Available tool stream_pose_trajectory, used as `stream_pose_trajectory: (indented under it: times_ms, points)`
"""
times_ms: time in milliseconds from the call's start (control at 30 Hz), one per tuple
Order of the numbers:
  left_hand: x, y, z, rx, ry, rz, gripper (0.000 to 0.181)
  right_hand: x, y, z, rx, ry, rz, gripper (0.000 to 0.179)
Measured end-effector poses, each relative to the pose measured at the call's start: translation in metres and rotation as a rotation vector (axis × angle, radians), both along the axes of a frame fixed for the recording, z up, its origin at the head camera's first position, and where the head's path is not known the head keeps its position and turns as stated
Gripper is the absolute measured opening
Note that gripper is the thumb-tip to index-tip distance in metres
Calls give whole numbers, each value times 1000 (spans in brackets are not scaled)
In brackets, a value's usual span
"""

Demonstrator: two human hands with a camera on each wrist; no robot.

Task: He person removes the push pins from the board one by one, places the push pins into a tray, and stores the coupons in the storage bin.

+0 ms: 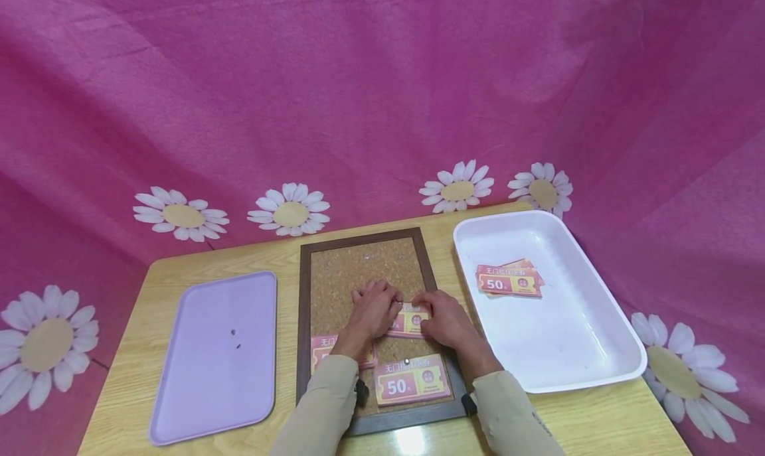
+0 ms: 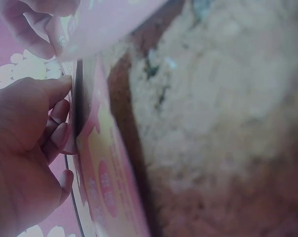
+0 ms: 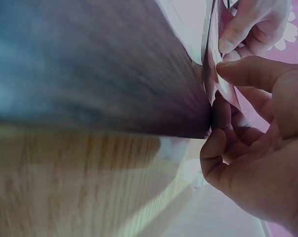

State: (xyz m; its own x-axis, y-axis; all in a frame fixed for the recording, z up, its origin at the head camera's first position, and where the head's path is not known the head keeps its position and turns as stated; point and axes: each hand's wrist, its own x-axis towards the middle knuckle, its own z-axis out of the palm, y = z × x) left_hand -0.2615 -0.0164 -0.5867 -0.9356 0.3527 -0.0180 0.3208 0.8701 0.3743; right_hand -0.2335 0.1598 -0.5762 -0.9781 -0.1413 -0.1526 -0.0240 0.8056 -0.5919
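Between my two hands a pink and yellow coupon (image 1: 409, 324) lies over the brown-framed cork board (image 1: 337, 280). My left hand (image 1: 375, 308) bends its fingers at the coupon's upper left, its thumb close to the edge. At the right end, my right hand (image 1: 449, 320) pinches the coupon, with the thumb (image 3: 237, 69) on its face in the right wrist view. Below it, another coupon (image 1: 412, 383) marked 50 has a small round pin (image 1: 407, 361) at its top edge. A further coupon (image 1: 321, 350) at lower left is partly hidden by my left forearm.
A lilac tray (image 1: 215, 389) with two tiny dark pieces stands left of the board. At the right is a deep white tray (image 1: 556, 343) holding a small pile of coupons (image 1: 508, 280). A pink flowered cloth (image 1: 370, 111) hangs behind the wooden table (image 1: 275, 250).
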Motion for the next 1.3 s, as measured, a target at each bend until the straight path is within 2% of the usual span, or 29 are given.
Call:
stream_pose_trajectory:
  times_ms: [433, 1033, 1300]
  points:
    - [-2, -1, 2, -11, 24, -10, 14, 2, -1, 3, -55, -55, -59, 35]
    - [-3, 0, 1, -47, 10, -40, 15, 0, 1, 2, -65, -26, -56, 34]
    - [-5, 2, 6, -97, -5, -52, 15, 1, 1, 3, -75, -10, -60, 34]
